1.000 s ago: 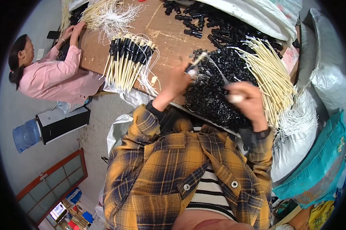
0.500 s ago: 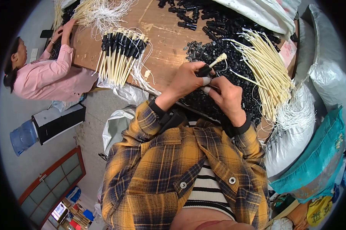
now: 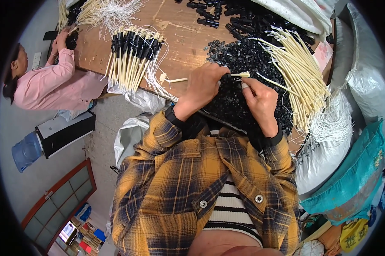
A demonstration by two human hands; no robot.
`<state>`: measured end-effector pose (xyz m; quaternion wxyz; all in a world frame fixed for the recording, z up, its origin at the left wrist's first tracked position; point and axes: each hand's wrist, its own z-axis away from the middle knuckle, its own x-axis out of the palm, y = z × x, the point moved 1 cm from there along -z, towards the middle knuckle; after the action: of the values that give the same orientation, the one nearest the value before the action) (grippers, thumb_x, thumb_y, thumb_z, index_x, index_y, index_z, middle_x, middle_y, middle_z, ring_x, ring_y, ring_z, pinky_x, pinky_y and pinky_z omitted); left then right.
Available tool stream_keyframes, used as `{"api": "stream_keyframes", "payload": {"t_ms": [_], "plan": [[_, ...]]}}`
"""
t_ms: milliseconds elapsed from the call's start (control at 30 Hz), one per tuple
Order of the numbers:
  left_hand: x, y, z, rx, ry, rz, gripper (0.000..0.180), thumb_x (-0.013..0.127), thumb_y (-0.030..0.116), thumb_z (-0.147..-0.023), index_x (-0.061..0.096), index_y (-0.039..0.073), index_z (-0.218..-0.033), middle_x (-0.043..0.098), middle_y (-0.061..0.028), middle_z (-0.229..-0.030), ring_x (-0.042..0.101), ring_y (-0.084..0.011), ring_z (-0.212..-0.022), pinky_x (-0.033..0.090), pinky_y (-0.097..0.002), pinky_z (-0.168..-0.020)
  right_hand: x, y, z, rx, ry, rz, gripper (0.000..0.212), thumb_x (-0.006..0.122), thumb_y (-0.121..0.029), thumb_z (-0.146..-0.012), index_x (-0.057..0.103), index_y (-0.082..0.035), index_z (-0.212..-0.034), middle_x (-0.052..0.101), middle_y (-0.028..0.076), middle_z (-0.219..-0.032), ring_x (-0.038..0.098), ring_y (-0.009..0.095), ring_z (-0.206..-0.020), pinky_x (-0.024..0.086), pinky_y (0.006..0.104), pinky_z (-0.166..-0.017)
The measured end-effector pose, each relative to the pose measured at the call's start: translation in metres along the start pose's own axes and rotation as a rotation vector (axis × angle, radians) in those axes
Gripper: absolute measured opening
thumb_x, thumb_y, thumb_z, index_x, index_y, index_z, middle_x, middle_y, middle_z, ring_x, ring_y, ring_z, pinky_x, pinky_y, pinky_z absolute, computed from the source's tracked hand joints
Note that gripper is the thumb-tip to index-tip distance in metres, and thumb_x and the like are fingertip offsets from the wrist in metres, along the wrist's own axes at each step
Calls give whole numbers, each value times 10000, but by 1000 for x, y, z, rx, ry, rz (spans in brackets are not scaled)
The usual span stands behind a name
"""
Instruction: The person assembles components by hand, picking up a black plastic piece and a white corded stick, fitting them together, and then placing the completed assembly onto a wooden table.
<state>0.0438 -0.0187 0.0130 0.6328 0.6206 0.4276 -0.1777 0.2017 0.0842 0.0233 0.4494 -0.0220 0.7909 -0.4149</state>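
Note:
My left hand [image 3: 203, 83] is closed around a cream-coloured stick [image 3: 178, 80] with a black sleeve, mostly hidden by the fingers. The stick lies nearly level. Its cream connector end [image 3: 245, 74] points right, with a thin white cord looped by it. My right hand [image 3: 260, 100], with pale tape on a fingertip, pinches at that cord just below the connector. Beneath both hands spreads a heap of small black plastic pieces [image 3: 233, 102]. To the right lies a bundle of cream sticks [image 3: 301, 81] with white cords.
Sleeved sticks [image 3: 132, 59] lie bundled on the wooden table [image 3: 181, 38] to the left. Black tubular fittings [image 3: 239, 21] are piled at the back. Stuffed sacks [image 3: 350, 170] crowd the right side. A co-worker in a pink shirt [image 3: 51, 85] handles things at the far left.
My hands have moved apart, the right one shifting slightly right. The stick has swung from slanting upward to nearly level. At the far left, the co-worker's hands have drawn closer in.

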Motion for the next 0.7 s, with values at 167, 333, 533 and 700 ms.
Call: {"api": "stream_keyframes", "payload": {"t_ms": [167,333,533,700], "plan": [[5,8,0,90,41,4,309,572,-31,-705,642,89,-981,593,-90,-826,584,-307,-827,461,-410,-675,4,-1,2,-12,-15,-14,118,656,-89,-803,708,-66,-907,680,119,-776,657,266,-636,501,316,-572],[6,7,0,119,2,-38,297,583,-1,-718,648,111,-985,618,-57,-818,597,-288,-814,472,-398,-653,4,-6,1,94,-124,-116,142,647,-78,-823,671,-48,-960,653,150,-741,647,303,-634,503,334,-572],[-4,17,-7,-12,-327,162,470,597,-59,-696,589,72,-1147,655,-114,-1015,605,-311,-960,485,-375,-814,5,0,3,-145,-193,-141,181,629,-52,-843,616,-21,-1021,651,170,-807,646,345,-683,512,368,-593],[-7,1,-8,229,-7,336,290,666,-70,-655,657,61,-914,649,-65,-875,614,-256,-826,483,-357,-748,1,-3,0,-98,-197,-63,179,631,-68,-841,618,-28,-1015,654,171,-827,649,347,-707,514,382,-598]]}}
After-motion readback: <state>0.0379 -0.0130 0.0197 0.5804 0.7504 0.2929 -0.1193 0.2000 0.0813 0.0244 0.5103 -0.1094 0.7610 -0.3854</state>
